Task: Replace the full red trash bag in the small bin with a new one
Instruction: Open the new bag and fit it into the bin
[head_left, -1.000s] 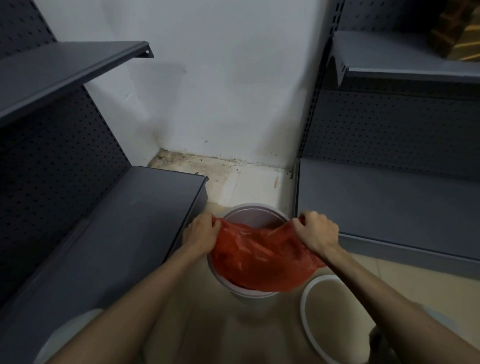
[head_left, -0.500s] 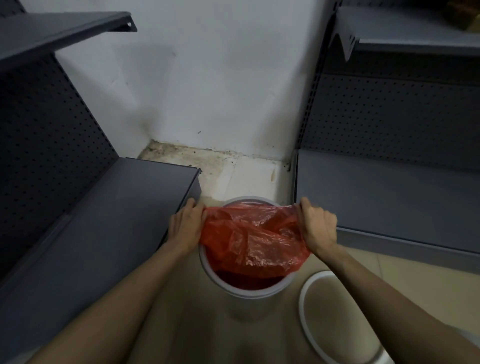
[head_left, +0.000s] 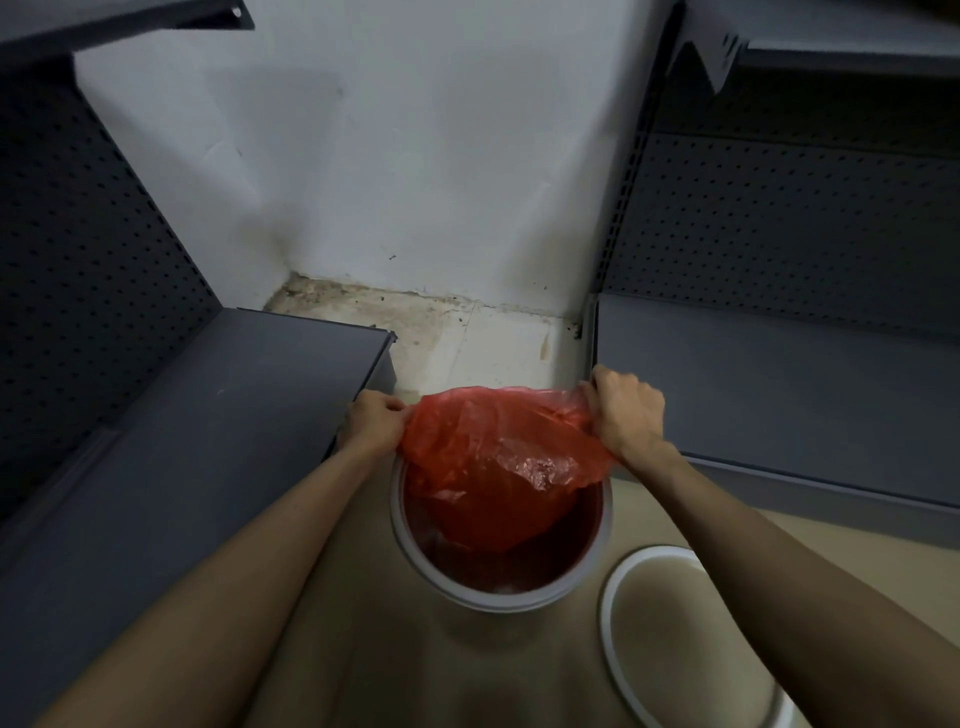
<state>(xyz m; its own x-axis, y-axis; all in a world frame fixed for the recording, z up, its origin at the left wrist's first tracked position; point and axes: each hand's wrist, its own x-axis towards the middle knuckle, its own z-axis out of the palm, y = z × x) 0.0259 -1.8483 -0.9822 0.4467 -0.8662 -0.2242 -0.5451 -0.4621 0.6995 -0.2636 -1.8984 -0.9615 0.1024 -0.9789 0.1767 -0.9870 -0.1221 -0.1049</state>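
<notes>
Grey steel shelving with perforated back panels fills both sides: the left shelf unit (head_left: 197, 426) and the right shelf unit (head_left: 779, 384), with a white wall (head_left: 426, 156) between them and a stained strip of pale floor (head_left: 467, 338) at the wall's foot. On the floor between the two lowest shelves stands the small white bin (head_left: 498, 597), round and open at the top, its inside showing dark red. Just beside it, toward the lower right edge of the view, lies a white ring (head_left: 610, 613), seemingly the bin's loose rim.

The red trash bag (head_left: 498, 467) is stretched over the far half of the bin's mouth, its body sagging down inside, glossy and creased. Both bare forearms reach forward from the bottom corners. The left hand (head_left: 371, 423) sits at the bin's left edge, fingers curled and pinching the bag's rim. The right hand (head_left: 626, 410) is at the bin's right edge, knuckles up, fist closed round a gathered bunch of the bag's rim. Between the hands the bag's far edge is drawn taut.

No brand, label or writing can be read on anything.
</notes>
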